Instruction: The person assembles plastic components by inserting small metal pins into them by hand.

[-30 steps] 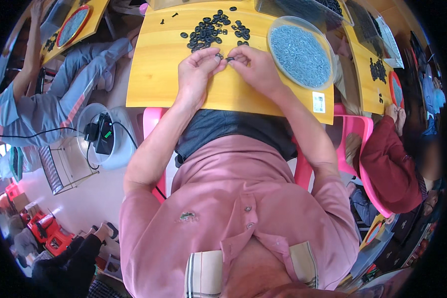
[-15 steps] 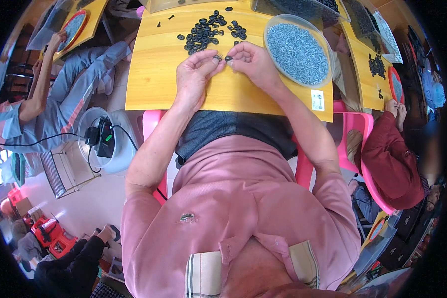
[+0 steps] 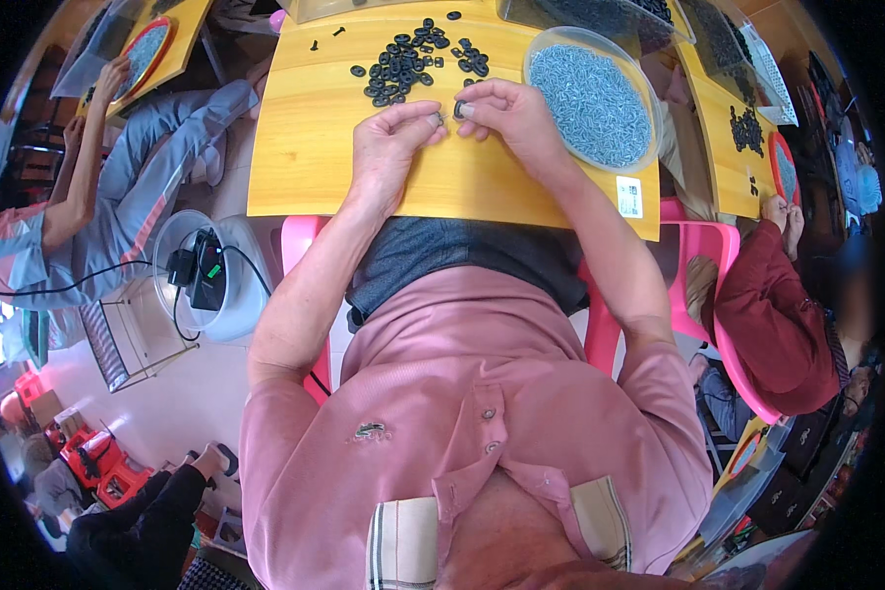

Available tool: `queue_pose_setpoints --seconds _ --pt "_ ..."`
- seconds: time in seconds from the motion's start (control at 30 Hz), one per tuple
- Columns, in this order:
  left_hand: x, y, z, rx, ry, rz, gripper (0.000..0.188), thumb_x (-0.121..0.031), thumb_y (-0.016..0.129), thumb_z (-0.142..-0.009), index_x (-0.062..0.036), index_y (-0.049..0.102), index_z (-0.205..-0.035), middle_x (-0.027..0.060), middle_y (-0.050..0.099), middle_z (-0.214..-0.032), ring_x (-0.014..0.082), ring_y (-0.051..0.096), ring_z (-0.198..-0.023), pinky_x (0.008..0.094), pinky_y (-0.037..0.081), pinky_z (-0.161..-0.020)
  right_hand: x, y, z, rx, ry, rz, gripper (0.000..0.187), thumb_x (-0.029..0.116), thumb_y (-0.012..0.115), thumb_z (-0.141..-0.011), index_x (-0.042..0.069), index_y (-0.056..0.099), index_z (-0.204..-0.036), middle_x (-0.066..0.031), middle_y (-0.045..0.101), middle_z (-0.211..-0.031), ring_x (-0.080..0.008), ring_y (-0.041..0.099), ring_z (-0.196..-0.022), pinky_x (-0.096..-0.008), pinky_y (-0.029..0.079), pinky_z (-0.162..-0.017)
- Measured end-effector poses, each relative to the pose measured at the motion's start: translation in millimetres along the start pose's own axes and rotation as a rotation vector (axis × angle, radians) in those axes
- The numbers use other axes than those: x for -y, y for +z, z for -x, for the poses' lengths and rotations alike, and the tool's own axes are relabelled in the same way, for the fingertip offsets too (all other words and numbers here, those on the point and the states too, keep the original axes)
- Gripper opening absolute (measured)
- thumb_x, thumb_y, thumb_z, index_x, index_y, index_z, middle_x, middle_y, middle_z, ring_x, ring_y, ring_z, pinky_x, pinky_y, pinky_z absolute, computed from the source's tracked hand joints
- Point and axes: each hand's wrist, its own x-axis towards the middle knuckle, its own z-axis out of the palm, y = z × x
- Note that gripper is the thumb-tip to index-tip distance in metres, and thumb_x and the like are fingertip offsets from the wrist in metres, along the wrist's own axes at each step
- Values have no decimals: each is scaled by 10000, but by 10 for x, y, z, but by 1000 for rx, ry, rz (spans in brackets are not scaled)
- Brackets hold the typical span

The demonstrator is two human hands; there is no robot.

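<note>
Table: we see a yellow board filling the upper centre of the frame, with both our forearms reaching onto it from below.
Bowl: a round clear dish in the upper right, full of small grey screws.
Washers: a loose heap of small black rings at the top centre, just above our hands.
Left hand: fingers curled, thumb and forefinger pressed together on a small grey piece, too small for us to make out.
Right hand: fingers curled, pinching a black ring at its fingertips; this ring sits between the two hands, which nearly meet.
Neighbours: a person in grey at the upper left, a person in dark red at the right edge.
</note>
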Motion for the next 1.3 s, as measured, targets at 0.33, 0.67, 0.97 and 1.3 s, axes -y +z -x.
queue_pose_setpoints --seconds 0.33,0.67,0.97,1.3 --pt "6 13 -4 0 31 -45 194 34 680 -868 60 660 -1058 123 693 -936 156 665 -812 242 544 -757 -26 6 -1 49 12 9 227 50 629 -905 -47 664 -1107 -87 696 -912 -129 669 -805 -238 516 -727" --pt "17 16 -5 -2 34 -95 186 28 692 -861 57 663 -1043 119 701 -912 152 666 -798 247 543 -758 3 33 14 68 3 47 220 59 648 -907 -38 670 -1103 -56 691 -914 -105 651 -800 -218 507 -723" --pt "10 7 -5 30 35 -119 232 -3 676 -881 86 657 -1094 141 715 -957 153 686 -838 243 545 -791 -98 67 2 27 -67 35 195 116 657 -896 -19 680 -1035 -56 717 -832 -92 660 -711 -213 492 -621" --pt "0 -9 -21 30 16 -168 192 26 654 -895 80 635 -1079 145 707 -945 174 706 -825 246 580 -775 -44 72 17 17 -58 44 181 100 656 -889 -16 688 -1025 -51 704 -787 -86 647 -683 -208 480 -603"
